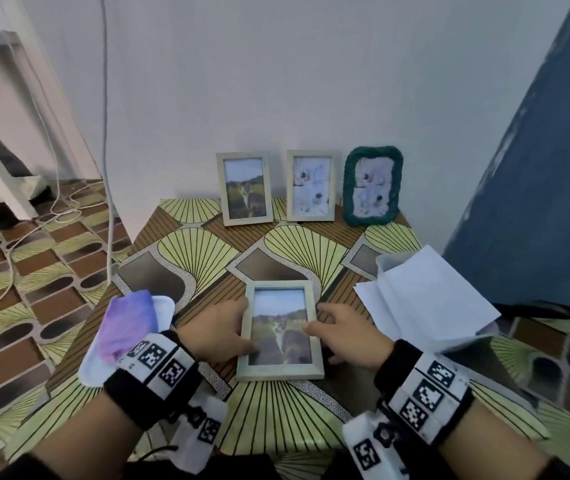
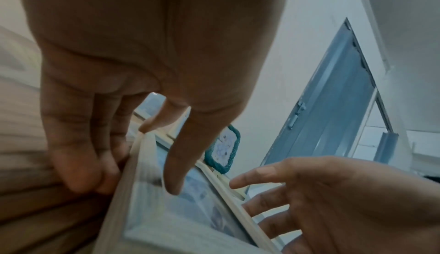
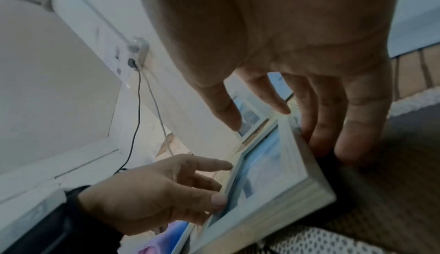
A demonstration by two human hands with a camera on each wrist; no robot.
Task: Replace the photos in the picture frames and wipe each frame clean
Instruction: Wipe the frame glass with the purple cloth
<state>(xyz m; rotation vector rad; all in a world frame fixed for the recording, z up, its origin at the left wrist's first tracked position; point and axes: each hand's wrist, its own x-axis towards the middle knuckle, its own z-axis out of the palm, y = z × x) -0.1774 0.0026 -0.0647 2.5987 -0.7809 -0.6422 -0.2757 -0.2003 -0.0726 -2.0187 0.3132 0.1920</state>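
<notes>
A pale wooden picture frame (image 1: 280,329) with a cat photo lies near the table's front edge, one side seemingly raised a little. My left hand (image 1: 231,327) grips its left edge, thumb (image 2: 172,182) on the glass and fingers curled against the side. My right hand (image 1: 325,332) holds the right edge, fingers (image 3: 345,145) against the side and thumb over the rail. Three more frames stand against the wall: a pale one with a cat photo (image 1: 244,188), a pale one with a collage (image 1: 311,185) and a green braided one (image 1: 372,187). A purple cloth (image 1: 127,327) lies left of my left wrist.
White paper sheets (image 1: 425,299) lie at the table's right edge beside a blue door (image 1: 536,168). Cables (image 1: 107,168) hang down the wall and trail over the patterned floor on the left. The table (image 1: 207,247) has a patterned covering.
</notes>
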